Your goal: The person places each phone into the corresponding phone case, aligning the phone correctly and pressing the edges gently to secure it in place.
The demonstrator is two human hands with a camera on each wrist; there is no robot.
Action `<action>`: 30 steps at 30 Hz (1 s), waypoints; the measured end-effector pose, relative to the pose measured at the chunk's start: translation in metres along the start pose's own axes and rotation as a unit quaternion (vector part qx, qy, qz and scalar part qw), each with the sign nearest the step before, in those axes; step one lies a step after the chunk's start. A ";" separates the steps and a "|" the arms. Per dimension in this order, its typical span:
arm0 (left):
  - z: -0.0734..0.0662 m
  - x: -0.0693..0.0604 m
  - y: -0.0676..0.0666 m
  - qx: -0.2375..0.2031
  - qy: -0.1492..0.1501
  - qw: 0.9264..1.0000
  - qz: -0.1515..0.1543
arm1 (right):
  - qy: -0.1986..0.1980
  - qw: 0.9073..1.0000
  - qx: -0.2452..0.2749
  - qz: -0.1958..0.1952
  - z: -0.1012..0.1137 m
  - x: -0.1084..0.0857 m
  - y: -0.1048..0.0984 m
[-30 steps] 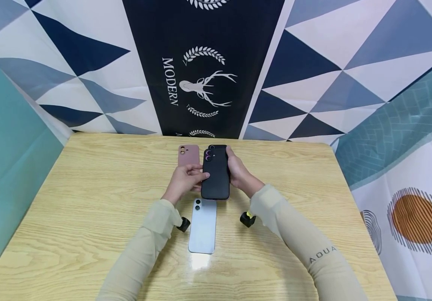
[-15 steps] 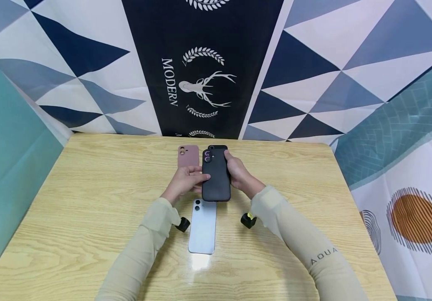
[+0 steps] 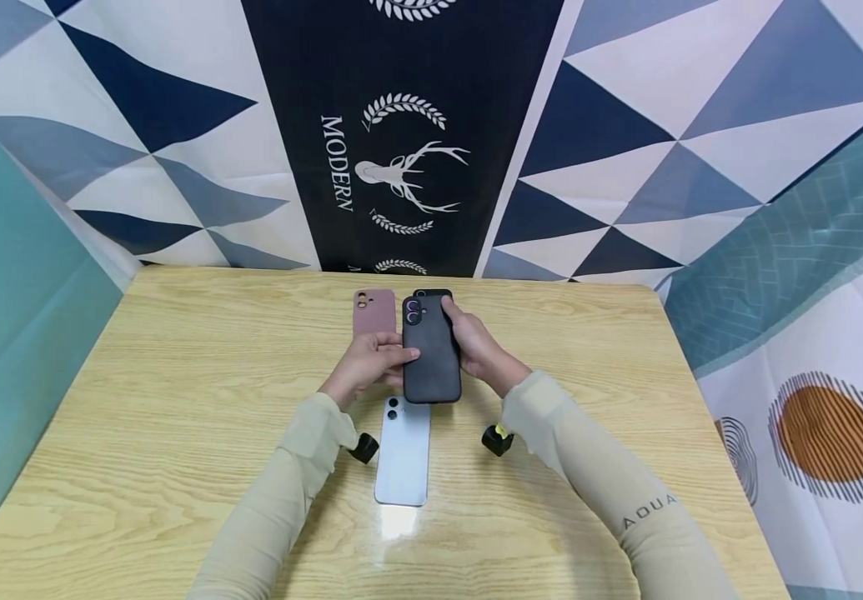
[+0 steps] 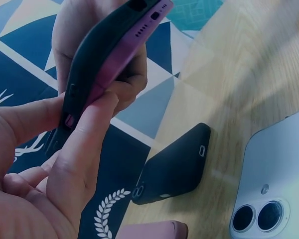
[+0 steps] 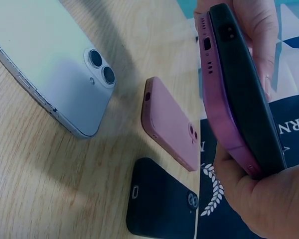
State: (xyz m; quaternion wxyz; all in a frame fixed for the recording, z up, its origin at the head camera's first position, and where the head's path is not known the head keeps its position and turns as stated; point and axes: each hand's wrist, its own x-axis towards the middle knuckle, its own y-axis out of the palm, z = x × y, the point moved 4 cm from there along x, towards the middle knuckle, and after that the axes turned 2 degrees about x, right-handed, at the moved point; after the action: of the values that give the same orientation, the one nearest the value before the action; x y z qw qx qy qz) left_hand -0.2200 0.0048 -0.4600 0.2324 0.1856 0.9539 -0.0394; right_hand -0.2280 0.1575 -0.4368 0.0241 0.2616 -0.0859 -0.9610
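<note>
Left hand: The lower left side of a black case (image 3: 432, 358) is pinched by the left hand (image 3: 366, 362), its thumb laid on the back and its fingers set against the phone beneath.

Right hand: The opposite long edge is gripped by the right hand (image 3: 479, 343), with the thumb rested near the upper corner.

Black case: It is held between the two hands, above the tabletop (image 3: 176, 417), its back turned up and its camera opening placed at the end away from the person.

Purple phone: A purple phone (image 5: 218, 99) is held under the case by both hands. Its port end is seen apart from the case rim in both wrist views.

Pink case: Just beyond the left hand, a pink case (image 3: 374, 310) is laid flat, partly covered in the head view.

Other case: A second black one, the other case (image 5: 159, 201), is laid beyond the hands, mostly hidden from above by the held one.

White phone: On the person's side of both hands, a white phone (image 3: 402, 458) is laid with its lenses up.

Sleeves: Both forearms are covered by pale sleeves (image 3: 611, 483), the right one lettered "AQUA".

Backdrop: Beyond the hands, a backdrop (image 3: 431, 75) is printed with a deer's head and "MODERN".
</note>
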 end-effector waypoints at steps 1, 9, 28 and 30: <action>0.000 0.000 0.000 0.001 -0.001 1.000 0.000 | -0.001 1.000 -0.006 0.002 0.000 0.000 0.000; 0.002 0.002 0.000 -0.006 -0.002 1.000 0.007 | -0.006 0.999 -0.048 -0.002 -0.002 0.001 -0.001; -0.002 -0.002 -0.004 -0.061 0.024 0.996 0.056 | 0.014 0.997 -0.051 0.059 -0.003 -0.007 -0.001; -0.002 -0.002 -0.004 -0.063 0.027 0.996 0.059 | 0.015 0.996 -0.053 0.064 -0.003 -0.007 -0.001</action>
State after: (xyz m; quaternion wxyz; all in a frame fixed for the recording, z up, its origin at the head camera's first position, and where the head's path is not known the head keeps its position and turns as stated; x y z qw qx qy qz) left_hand -0.2206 0.0009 -0.4573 0.2192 0.2277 0.9479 0.0394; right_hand -0.2203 0.1590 -0.4362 0.1003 0.2688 -0.0514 -0.9566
